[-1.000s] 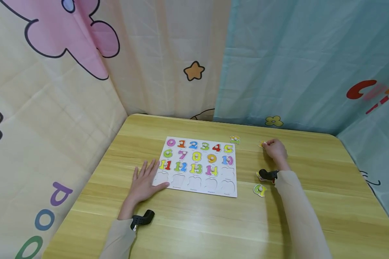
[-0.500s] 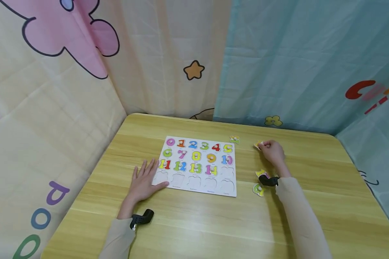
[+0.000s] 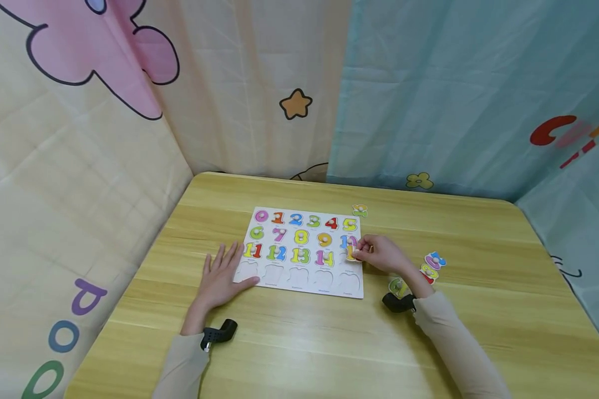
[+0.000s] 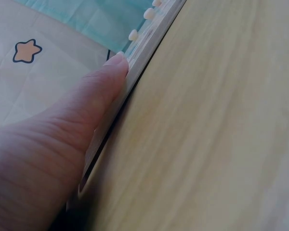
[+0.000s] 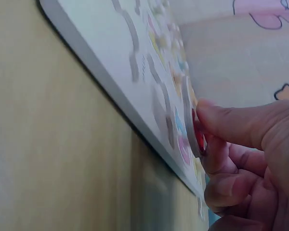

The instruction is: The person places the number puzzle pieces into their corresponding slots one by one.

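A white number puzzle board (image 3: 311, 272) lies on the table, with knobbed numbers in its upper three rows and bare recesses along the bottom row. My left hand (image 3: 222, 277) rests flat at the board's left edge, fingers spread; in the left wrist view its thumb (image 4: 103, 79) presses against the board's side. Over the right end of the third row, my right hand (image 3: 381, 253) pinches a number puzzle piece (image 3: 351, 255) showing a yellow-orange 1. In the right wrist view this puzzle piece (image 5: 197, 130) is tilted above the board, with red on its face; its second digit is hidden.
Loose pieces lie on the wooden table (image 3: 299, 349): an orange and green one (image 3: 360, 210) behind the board, a pink and blue one (image 3: 435, 260), a yellow one (image 3: 429, 270) over something red, and a green and yellow one (image 3: 396, 285) near the right wrist. Curtains stand behind.
My right hand has carried the pinched puzzle piece from the table's right side leftward and nearer, over the board. Loose pieces formerly behind the right wrist now show. My left hand has stayed put.
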Tool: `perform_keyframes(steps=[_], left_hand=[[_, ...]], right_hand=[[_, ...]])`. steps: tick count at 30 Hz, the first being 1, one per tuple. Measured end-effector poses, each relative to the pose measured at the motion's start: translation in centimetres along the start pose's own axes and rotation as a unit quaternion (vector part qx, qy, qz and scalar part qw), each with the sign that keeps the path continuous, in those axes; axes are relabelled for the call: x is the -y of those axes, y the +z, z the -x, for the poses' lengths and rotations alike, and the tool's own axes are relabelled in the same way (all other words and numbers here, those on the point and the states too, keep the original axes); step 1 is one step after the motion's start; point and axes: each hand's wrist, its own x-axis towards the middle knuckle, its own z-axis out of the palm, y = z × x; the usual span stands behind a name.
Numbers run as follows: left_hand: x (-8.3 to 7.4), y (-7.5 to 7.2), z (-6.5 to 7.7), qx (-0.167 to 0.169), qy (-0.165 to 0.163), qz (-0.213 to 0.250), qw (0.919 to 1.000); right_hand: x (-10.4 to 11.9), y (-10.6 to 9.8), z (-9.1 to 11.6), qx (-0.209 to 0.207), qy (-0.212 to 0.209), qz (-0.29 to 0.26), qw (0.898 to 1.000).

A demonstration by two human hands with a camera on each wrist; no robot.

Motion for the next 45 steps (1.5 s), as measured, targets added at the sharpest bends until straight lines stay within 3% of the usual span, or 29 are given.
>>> perform_keyframes(steps=[7,19,30,39,45], left_hand=[[0.1,0.1,0.1,-0.005,0.001,-0.002,1.0],[0.5,0.3,0.1,0.002,-0.004,-0.006,1.0],[0.3,0.0,0.2,-0.011,0.0,0.002,0.9999],[0.2,0.0,0.0,-0.005,0.0,0.003,1.0],[0.1,0.1,-0.1,-0.001,-0.002,-0.001,1.0]], right_hand=[[1.0,1.3,0.2,0.031,-0.017,0.016,0.999],[1.7,2.0,0.1,0.019,0.027,0.072,0.997],[2.2,1.8,-0.3,0.036,0.053,0.097,0.993],[2.3,1.2,-0.6,0.057,0.05,0.123,0.99],[2.6,0.8,-0.8,0.079,0.027,0.146,0.986]])
